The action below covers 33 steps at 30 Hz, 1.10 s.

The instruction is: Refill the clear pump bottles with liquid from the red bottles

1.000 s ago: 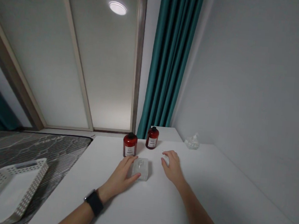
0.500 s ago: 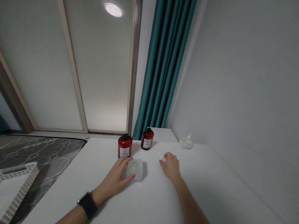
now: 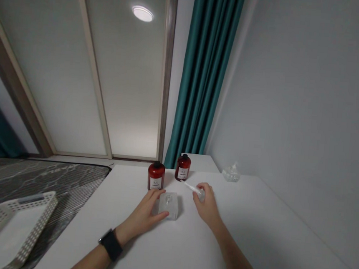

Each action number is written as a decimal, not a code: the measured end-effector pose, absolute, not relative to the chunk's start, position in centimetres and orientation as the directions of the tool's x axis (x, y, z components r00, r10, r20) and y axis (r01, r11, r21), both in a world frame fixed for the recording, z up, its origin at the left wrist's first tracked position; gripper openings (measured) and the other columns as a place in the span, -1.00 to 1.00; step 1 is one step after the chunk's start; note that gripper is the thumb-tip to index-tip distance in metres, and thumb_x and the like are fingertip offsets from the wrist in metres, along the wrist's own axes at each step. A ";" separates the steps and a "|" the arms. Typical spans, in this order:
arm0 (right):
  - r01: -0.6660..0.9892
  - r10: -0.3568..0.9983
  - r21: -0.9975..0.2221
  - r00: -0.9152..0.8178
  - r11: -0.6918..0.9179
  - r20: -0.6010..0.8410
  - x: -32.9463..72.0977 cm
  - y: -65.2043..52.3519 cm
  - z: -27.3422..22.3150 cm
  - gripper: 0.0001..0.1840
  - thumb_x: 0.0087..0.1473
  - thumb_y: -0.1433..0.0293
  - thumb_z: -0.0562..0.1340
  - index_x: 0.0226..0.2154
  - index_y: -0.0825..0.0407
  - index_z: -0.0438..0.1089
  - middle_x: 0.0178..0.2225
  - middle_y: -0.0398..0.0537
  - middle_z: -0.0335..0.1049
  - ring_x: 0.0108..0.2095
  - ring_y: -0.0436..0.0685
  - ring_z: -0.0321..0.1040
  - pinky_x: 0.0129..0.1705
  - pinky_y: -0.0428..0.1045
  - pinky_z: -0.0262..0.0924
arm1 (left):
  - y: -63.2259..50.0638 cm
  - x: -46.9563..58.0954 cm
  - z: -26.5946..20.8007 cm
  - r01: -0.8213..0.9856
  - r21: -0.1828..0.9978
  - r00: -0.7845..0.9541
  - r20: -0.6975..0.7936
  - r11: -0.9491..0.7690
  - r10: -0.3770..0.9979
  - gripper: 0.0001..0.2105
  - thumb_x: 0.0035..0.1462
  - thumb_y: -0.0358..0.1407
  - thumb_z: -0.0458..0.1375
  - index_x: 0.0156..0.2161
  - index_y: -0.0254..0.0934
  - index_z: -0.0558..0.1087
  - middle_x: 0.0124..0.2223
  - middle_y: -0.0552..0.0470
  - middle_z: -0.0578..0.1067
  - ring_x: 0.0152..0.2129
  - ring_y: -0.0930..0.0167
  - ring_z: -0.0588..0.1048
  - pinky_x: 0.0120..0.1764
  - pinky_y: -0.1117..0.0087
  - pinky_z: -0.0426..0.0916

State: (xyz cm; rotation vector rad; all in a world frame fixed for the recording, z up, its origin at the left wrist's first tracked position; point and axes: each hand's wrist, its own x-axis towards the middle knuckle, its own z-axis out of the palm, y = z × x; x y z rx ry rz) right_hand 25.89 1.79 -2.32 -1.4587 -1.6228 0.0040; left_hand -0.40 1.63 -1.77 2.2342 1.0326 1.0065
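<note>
My left hand (image 3: pixel 144 211), with a dark watch on its wrist, curves round the left side of a square clear glass bottle (image 3: pixel 171 205) standing on the white table. Its thumb lies at the front and its fingers reach behind. A round opening shows at the bottle's top. My right hand (image 3: pixel 206 206) pinches the clear, rounded end of a slender whitish stick (image 3: pixel 190 186), which points left towards the back bottle. Whether the stick is a dropper or a stopper rod I cannot tell. Close behind my left fingers is a red-brown labelled bottle (image 3: pixel 156 176) with a black top.
A second red-brown bottle (image 3: pixel 183 168) stands further back. A clear, faceted object (image 3: pixel 231 173) sits at the table's back right, near the wall. On the left, lower than the white table (image 3: pixel 169 255), is a white perforated basket (image 3: pixel 38 218). A teal curtain (image 3: pixel 208 70) hangs behind.
My right hand has lifted the stick slightly and turned it, so its length shows more plainly. My left hand stays at the glass bottle. The whole view has shifted a little.
</note>
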 end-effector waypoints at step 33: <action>0.629 0.621 -0.497 0.029 0.597 0.783 21.1 -2.2 0.0 -0.56 0.16 0.45 0.18 0.10 0.00 0.17 -0.17 0.01 0.36 -0.18 0.19 0.39 -0.10 0.11 0.36 | 0.7 -0.3 -0.7 0.380 0.746 0.480 0.346 -0.546 0.806 -0.44 -0.01 -0.38 0.37 0.11 -0.23 0.31 0.03 -0.09 0.38 -0.04 0.22 0.39 0.05 0.14 0.34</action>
